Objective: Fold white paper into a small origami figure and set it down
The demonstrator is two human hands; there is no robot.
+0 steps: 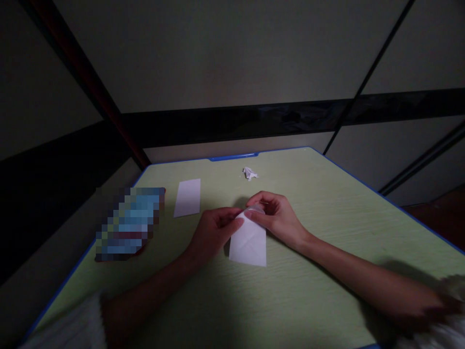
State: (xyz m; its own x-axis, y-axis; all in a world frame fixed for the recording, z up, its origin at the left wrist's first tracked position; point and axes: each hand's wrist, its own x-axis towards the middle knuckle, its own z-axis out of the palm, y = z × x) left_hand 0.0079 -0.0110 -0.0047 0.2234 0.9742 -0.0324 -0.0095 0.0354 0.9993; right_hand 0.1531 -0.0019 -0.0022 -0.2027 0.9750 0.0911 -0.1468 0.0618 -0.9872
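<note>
A white sheet of paper (249,245) with diagonal creases is held between my two hands, low over the table. My left hand (216,228) pinches its upper left edge between thumb and fingers. On the upper right, my right hand (278,213) has its thumb on the front of the paper and its fingers curled behind. The paper's top end is partly covered by my fingers, and how it is folded there is hard to make out. Beyond my hands lies a small folded paper figure (249,173), shaped like a frog.
Left of my hands, a blank white paper rectangle (187,197) lies flat on the light green table (327,203). A blurred-out device with a dark red edge (131,223) is at the table's left side. Dark-banded panels (232,58) stand behind the blue-edged tabletop.
</note>
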